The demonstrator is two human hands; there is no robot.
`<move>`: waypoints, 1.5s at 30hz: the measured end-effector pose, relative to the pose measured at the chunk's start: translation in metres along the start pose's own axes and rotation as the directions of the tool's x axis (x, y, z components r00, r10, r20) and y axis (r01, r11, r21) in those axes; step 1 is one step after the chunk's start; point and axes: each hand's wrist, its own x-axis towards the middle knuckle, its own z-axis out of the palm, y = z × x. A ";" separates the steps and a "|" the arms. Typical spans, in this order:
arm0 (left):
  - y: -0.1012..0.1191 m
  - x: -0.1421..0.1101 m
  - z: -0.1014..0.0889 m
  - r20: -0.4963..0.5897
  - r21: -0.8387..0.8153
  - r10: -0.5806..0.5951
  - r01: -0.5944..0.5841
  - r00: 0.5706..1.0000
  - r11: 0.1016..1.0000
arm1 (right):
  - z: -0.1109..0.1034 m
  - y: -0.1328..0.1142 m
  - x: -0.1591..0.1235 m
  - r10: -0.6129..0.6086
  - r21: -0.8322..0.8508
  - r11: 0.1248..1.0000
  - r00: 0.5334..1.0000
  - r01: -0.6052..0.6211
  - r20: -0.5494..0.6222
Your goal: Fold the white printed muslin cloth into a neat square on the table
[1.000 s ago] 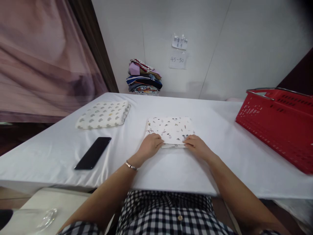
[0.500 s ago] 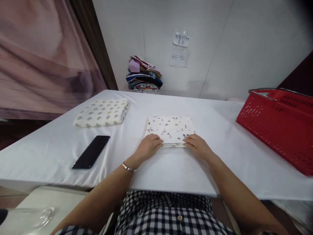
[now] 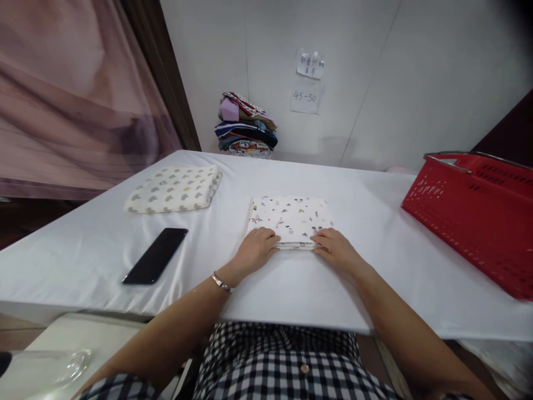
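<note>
A folded white cloth [image 3: 289, 216] with small scattered prints lies flat on the white-covered table [image 3: 287, 294] in front of me. My left hand [image 3: 257, 250] grips its near left corner, fingers on top and thumb at the folded edge. At the near right corner my right hand [image 3: 336, 248] pinches the cloth the same way. The layers of the fold show along the near edge between both hands. What lies under my fingertips is hidden.
Another folded cloth [image 3: 175, 190] with grey mouse-head shapes lies at the left, behind a black phone [image 3: 156, 256]. A red basket [image 3: 470, 216] with metal handles stands at the right. Stacked folded fabrics [image 3: 246, 125] rise beyond the far edge, by a wall with paper signs [image 3: 307, 97].
Both hands stay on the cloth's near corners, with only a slight shift of the fingers. The whole view has moved very slightly.
</note>
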 end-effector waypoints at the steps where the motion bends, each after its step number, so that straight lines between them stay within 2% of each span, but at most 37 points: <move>1: 0.000 0.000 0.000 -0.002 -0.005 -0.004 0.004 1.000 1.000 | 0.001 0.001 0.000 0.003 0.006 1.000 1.000 -0.003 -0.021; 5: 0.001 0.002 0.003 -0.036 0.001 -0.029 0.029 0.999 1.000 | 0.007 0.001 0.001 0.055 -0.007 0.998 0.973 -0.058 -0.225; 7: 0.004 0.003 0.005 -0.055 0.046 -0.038 0.041 0.998 0.998 | 0.009 0.000 0.002 0.065 -0.056 0.995 0.956 -0.084 -0.284; 12: 0.008 0.000 0.005 -0.013 0.143 0.019 -0.017 1.000 0.990 | 0.009 0.000 0.001 0.004 -0.082 0.997 0.995 -0.012 -0.101; 16: 0.007 -0.001 0.003 -0.030 0.081 0.004 -0.002 1.000 0.997 | 0.005 0.000 -0.001 0.020 -0.060 0.998 0.997 -0.024 -0.074; 18: 0.006 0.001 0.003 -0.055 0.042 -0.025 0.027 0.998 0.999 | 0.005 0.000 0.000 0.053 -0.027 0.998 0.995 -0.055 -0.084; 21: 0.005 0.007 0.003 -0.084 0.011 -0.071 0.072 0.994 0.997 | 0.006 0.001 0.001 0.103 0.012 0.995 0.982 -0.103 -0.161; 24: 0.009 0.012 0.002 -0.124 0.053 -0.078 0.085 0.989 0.995 | 0.010 0.002 0.002 0.098 -0.008 0.995 0.969 -0.103 -0.226; 27: 0.020 0.014 0.003 -0.118 0.135 0.031 -0.015 0.993 0.991 | 0.011 0.002 0.003 0.083 -0.009 0.996 0.965 -0.088 -0.248; 29: 0.030 0.017 0.005 -0.076 0.144 0.127 -0.115 0.989 0.983 | 0.012 0.002 0.004 0.079 0.000 0.997 0.962 -0.081 -0.260; 31: 0.038 0.022 0.008 -0.046 0.128 0.163 -0.156 0.986 0.979 | 0.012 0.002 0.005 0.079 0.000 0.997 0.958 -0.082 -0.274; 35: 0.048 0.039 0.015 -0.027 0.139 0.144 -0.139 0.989 0.980 | 0.013 0.003 0.006 0.092 -0.003 0.995 0.957 -0.096 -0.276; 40: 0.050 0.048 0.024 0.003 0.177 0.161 -0.159 0.987 0.971 | 0.014 0.003 0.005 0.082 -0.007 0.996 0.964 -0.087 -0.252; 45: 0.048 0.046 0.030 -0.073 0.063 0.071 -0.066 0.995 0.996 | 0.014 0.000 0.006 0.077 -0.004 0.997 0.970 -0.080 -0.230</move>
